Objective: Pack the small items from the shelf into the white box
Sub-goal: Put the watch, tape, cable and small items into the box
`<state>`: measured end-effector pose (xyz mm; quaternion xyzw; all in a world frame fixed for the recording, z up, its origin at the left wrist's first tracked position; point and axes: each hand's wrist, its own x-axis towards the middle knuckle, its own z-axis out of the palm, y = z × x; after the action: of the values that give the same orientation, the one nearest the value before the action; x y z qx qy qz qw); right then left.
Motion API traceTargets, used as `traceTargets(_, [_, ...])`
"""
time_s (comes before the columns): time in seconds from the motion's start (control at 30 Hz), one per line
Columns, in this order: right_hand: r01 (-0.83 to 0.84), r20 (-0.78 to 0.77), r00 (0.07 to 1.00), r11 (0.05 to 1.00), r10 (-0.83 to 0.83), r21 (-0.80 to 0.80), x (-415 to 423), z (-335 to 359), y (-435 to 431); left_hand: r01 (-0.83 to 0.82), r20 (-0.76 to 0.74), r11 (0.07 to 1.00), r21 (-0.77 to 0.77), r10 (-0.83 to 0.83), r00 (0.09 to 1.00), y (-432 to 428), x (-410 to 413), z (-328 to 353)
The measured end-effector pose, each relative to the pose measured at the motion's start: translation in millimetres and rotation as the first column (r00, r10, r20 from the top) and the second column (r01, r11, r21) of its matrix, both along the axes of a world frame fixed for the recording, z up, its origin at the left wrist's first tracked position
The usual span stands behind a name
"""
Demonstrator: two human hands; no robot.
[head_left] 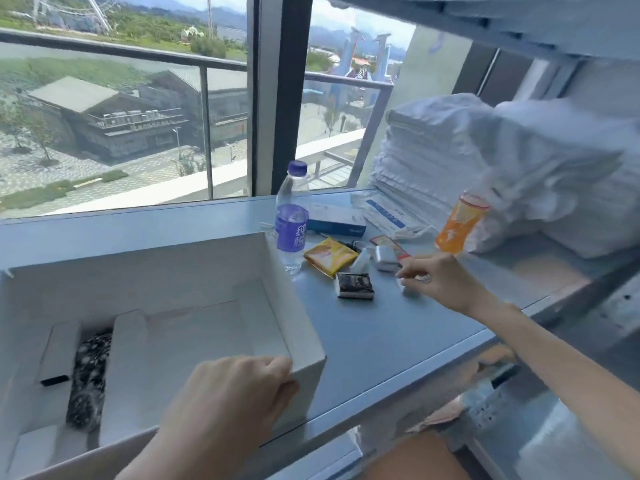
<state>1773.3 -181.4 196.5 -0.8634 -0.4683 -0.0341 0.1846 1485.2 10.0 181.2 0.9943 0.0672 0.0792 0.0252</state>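
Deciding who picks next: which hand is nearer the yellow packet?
Right. The right hand is a little to the right of the yellow packet; the left hand grips the near corner of the white box, farther off.

- The left hand (239, 386) is gripping the near right corner of the white box (311, 382), with the fingers curling over the rim, the thumb pressing the outer face and the knuckles facing up.
- The left forearm (194, 441) is coming up from the bottom edge, bare, angling up and to the right.
- The right arm (554, 351) is reaching in from the right edge, bare and nearly straight.
- The right hand (433, 277) is hanging low, palm down, fingers curling down with the tips bunching together; whether they are pinching anything is too blurred to tell.
- The 2 hands are working well apart.
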Motion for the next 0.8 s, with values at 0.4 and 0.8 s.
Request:
traceTargets(0.4, [-0.138,0.183,0.964,0.951,0.194,-0.278,115.4,-60.0,74.7,-0.131,0.083,0.99,0.057,0.126,0.988,-20.5,14.9,-3.0])
traceTargets(0.8, [-0.259,0.324,0.899,0.955,0.294,-0.147,130.2,-74.4,87.1,-0.211,-0.013,0.977,0.031,0.211,0.977,-20.9,18.6,-8.7])
